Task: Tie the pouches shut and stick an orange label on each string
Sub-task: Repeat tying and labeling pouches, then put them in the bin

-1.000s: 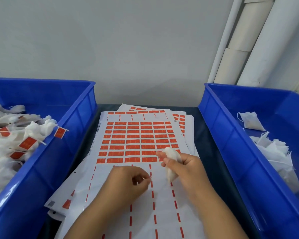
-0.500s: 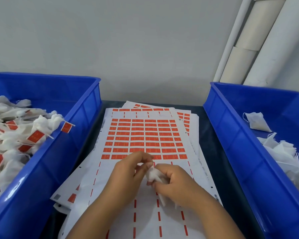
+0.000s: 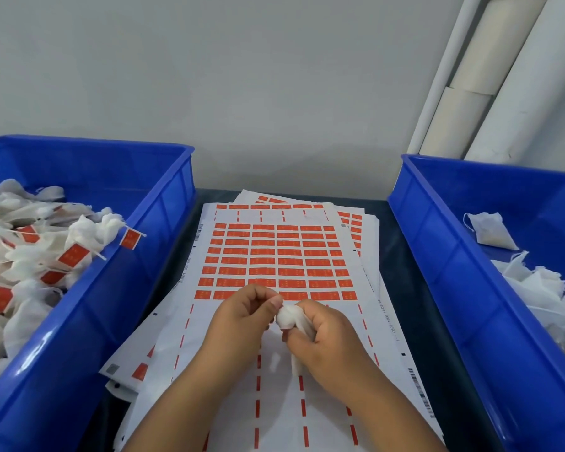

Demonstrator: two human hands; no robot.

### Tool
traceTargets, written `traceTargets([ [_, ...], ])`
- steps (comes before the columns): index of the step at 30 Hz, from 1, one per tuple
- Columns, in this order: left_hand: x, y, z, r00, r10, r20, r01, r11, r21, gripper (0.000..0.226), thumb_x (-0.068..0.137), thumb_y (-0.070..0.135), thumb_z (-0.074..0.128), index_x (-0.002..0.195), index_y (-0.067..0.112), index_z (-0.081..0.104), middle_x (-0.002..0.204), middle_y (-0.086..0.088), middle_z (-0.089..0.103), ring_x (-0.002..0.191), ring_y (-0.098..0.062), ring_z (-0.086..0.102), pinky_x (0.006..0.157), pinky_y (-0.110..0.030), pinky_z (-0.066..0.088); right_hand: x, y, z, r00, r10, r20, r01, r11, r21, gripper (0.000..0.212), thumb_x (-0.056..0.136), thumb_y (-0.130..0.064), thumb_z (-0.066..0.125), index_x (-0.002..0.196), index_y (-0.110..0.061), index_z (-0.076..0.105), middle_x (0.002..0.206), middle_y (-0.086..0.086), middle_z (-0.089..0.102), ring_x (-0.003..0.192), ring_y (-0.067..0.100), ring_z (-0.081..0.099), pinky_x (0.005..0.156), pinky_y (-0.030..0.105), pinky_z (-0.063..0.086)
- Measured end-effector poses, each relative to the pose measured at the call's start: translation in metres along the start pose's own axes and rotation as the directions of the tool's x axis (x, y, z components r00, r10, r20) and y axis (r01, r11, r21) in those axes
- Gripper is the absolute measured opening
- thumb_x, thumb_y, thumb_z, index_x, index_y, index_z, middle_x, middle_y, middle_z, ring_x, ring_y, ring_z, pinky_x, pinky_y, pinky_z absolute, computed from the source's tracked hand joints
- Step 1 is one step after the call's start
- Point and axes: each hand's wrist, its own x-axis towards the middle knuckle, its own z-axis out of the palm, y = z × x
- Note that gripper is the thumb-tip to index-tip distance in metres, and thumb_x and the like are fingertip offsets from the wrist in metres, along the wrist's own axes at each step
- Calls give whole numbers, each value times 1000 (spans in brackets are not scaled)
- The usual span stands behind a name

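A small white pouch (image 3: pixel 290 316) sits between my two hands over the sticker sheet (image 3: pixel 274 256). My right hand (image 3: pixel 327 340) grips the pouch body, fingers curled round it. My left hand (image 3: pixel 245 318) pinches at the pouch's gathered top with thumb and forefinger; the string itself is too fine to make out. Rows of orange labels (image 3: pixel 294 272) fill the upper half of the sheet, just beyond my fingers. The lower half shows only leftover orange strips.
A blue bin (image 3: pixel 88 305) on the left holds several tied pouches with orange labels (image 3: pixel 74 256). A blue bin (image 3: pixel 444 272) on the right holds loose white pouches (image 3: pixel 490 230). More sticker sheets lie stacked beneath. White pipes (image 3: pixel 470 93) stand at the back right.
My hands came together: the left hand moved from the sheet up to the pouch top, and the right hand turned the pouch and lowered it toward the left.
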Motion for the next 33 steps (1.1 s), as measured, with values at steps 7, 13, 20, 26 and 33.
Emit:
traceTargets([
  [7,-3,2,4,994,-87,60,92,991,-94,16,91,24,56,79,25,67,74,9,69,76,-14,66,62,-15,52,0,2,-5,999,1,-44,6,987,159,44,86,-28,65,95,-61,38,101,-16,64,91,-7,61,66,5,47],
  [13,-3,5,-3,967,-204,154,235,947,-219,24,88,14,57,71,19,73,87,-24,64,74,-27,54,74,-36,50,-2,1,0,987,-104,-120,114,990,78,34,88,-19,65,87,-52,53,88,-27,60,96,-13,53,70,1,44],
  [20,-6,5,0,964,-257,69,265,954,-142,23,87,25,59,69,31,73,69,3,68,84,-26,63,73,-33,57,0,1,-1,988,-56,-146,70,993,95,20,89,-24,64,83,-42,57,80,-22,61,88,-10,55,67,2,43],
  [26,-5,8,3,980,-150,-132,141,987,-78,15,87,25,62,73,23,65,64,20,63,66,-9,59,43,-5,39,5,-2,-3,975,155,-158,-116,966,232,8,86,-37,65,81,-32,66,80,-26,65,84,-14,57,59,-3,40],
  [33,-14,8,8,983,180,-29,-172,968,182,30,76,21,74,63,47,64,81,23,56,83,3,52,65,-9,44,7,-1,-9,920,378,-103,-252,772,583,13,84,-31,67,76,-35,77,85,-15,73,91,13,67,81,26,51],
])
